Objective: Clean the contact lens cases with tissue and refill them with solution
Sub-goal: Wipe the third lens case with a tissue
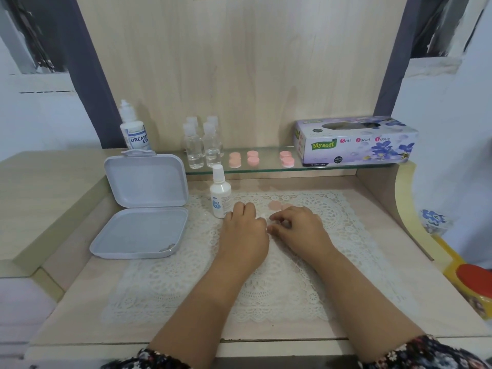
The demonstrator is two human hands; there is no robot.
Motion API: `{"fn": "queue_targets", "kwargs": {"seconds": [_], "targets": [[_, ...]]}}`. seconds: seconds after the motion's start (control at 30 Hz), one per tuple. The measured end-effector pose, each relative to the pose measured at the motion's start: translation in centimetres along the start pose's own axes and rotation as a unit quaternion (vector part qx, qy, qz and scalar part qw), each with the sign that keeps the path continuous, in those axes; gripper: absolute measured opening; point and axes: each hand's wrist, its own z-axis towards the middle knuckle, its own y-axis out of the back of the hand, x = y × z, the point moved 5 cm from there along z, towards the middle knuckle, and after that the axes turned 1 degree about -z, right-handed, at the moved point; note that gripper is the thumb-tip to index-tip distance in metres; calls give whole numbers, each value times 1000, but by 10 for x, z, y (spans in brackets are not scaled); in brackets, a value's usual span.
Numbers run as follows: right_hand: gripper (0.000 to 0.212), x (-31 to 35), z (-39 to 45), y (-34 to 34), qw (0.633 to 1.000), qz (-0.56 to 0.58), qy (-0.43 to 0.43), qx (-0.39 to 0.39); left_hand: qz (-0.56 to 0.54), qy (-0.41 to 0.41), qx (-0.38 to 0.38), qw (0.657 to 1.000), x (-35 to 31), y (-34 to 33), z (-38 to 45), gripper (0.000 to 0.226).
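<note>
Contact lens case (277,222) sits at frame centre on the lace mat (266,283), mostly hidden between both hands. Left hand (246,227) and right hand (298,227) curl their fingers around it; the exact grip cannot be told. Two pink caps (274,205) lie just beyond. Judged step: wiping or uncapping. Next, the solution bottle (220,194), left of centre, must be picked up.

Both forearms are reaching forward, converging at centre. Left hand (246,225) is lying knuckles up with fingers curled under; right hand (295,225) is facing it, fingertips (273,218) bent inward, nearly touching.
</note>
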Motion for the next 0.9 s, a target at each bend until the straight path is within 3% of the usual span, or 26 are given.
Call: {"fn": "queue_targets", "kwargs": {"seconds": [0.1, 0.2, 0.3, 0.33, 0.37, 0.47, 0.6, 0.67, 0.77, 0.9], "targets": [[28, 0, 0, -1, 1000, 0, 1, -2, -36, 18, 27, 999, 5, -7, 1, 15], [27, 0, 0, -1, 1000, 2, -2, 2, -157, 78, 55, 983, 18, -9, 2, 21], [28, 0, 1, -1, 1000, -5, -1, 8, -355, 196, 43, 913, 29, -4, 4, 11], [28, 0, 1, 0, 1000, -7, -3, 11, -409, 222, 4, 885, 32, -1, 4, 10], [29, 0, 1, 0, 1000, -7, -4, 14, -416, 225, -45, 880, 34, 5, 3, 10], [28, 0, 1, 0, 1000, -4, -5, 14, -346, 157, -118, 918, 31, 14, 0, 16], [29, -1, 0, -1, 1000, 6, -5, 10, -223, 67, -32, 972, 13, 5, 3, 35], [28, -1, -1, 0, 1000, 5, -2, 5, -181, 28, -14, 983, 3, 8, 3, 34], [26, -1, -1, 0, 1000, 1, 1, -1, -180, 40, 12, 983, -4, 12, -1, 26], [27, -2, 0, -2, 1000, 4, 0, -2, -161, 116, 37, 979, 5, 4, 2, 25]]}}
